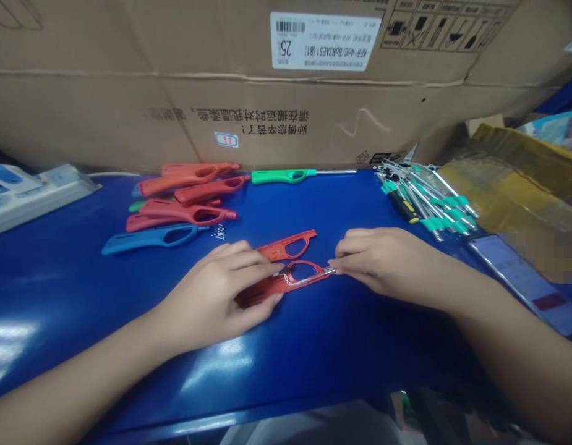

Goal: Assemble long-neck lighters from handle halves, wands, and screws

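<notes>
Table (313, 352), glossy blue | carton (128, 111) behind | left fingers (260, 271) holding red shell (262, 289) | right fingers (349, 262) pinching tube (329, 271)

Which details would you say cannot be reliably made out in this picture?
All in the head view:
- Handle end of the red shell: mostly covered by the left hand.
- Near-hand end of the metal tube: hidden by the right hand.
- Phone: screen text blurred, one corner cut off by the right edge.
- Box label: finest print too small.
</notes>
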